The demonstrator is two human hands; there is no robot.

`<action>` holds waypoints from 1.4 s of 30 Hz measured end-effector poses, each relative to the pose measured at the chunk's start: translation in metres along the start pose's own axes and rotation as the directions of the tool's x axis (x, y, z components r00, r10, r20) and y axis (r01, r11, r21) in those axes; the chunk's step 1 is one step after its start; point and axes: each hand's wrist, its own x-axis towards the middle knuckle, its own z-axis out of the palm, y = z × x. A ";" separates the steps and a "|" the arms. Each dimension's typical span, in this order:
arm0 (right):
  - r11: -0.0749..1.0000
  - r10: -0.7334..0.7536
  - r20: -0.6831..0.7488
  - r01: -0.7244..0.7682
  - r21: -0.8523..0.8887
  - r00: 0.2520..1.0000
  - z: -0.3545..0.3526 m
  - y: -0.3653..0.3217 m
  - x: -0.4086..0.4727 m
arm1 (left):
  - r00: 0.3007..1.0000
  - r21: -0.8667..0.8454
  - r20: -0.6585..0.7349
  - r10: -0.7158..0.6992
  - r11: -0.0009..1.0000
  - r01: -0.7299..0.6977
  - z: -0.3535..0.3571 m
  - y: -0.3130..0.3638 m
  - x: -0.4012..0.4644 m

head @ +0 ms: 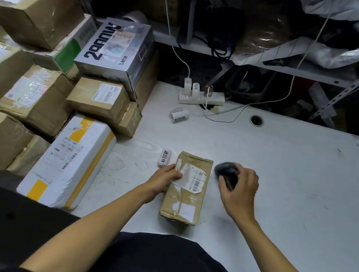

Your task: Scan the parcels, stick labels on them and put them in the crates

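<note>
A small brown cardboard parcel (184, 201) lies flat on the white table (280, 166), its barcode label facing up. My left hand (164, 179) rests on the parcel's left edge, fingers touching the label and holding the parcel down. My right hand (240, 191) is just right of the parcel, shut on a dark handheld scanner (225, 172) that sits low over the table. A small roll of printed labels (164, 158) lies next to my left hand. A second label roll (179, 114) lies farther back.
Stacked parcels fill the left side: brown cartons (99, 98), a grey printed box (116, 48) and a white-and-yellow parcel (69, 163). A white power strip (201, 97) with chargers and cables sits at the table's back edge, near a cable hole (256, 120). Metal shelving stands behind.
</note>
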 end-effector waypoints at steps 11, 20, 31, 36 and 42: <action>0.990 -0.137 0.256 0.123 0.071 0.957 0.039 -0.020 -0.039 | 0.834 0.940 -0.050 0.549 0.308 -0.147 -0.030 0.008 0.025; 0.956 -0.042 0.214 -0.023 0.291 0.976 0.024 -0.042 -0.017 | 0.849 0.787 -0.061 0.525 0.548 -0.283 -0.055 0.025 0.040; 0.547 0.049 0.640 -0.557 0.624 0.766 0.000 -0.103 0.037 | 0.695 0.461 0.206 0.689 0.558 -0.690 -0.021 0.057 -0.020; 0.482 0.109 0.612 -0.580 0.657 0.784 -0.009 -0.103 0.039 | 0.706 0.455 0.168 0.688 0.581 -0.675 -0.020 0.060 -0.025; 0.428 0.099 0.642 -0.615 0.662 0.760 -0.018 -0.104 0.037 | 0.741 0.376 0.151 0.655 0.655 -0.655 -0.018 0.064 -0.030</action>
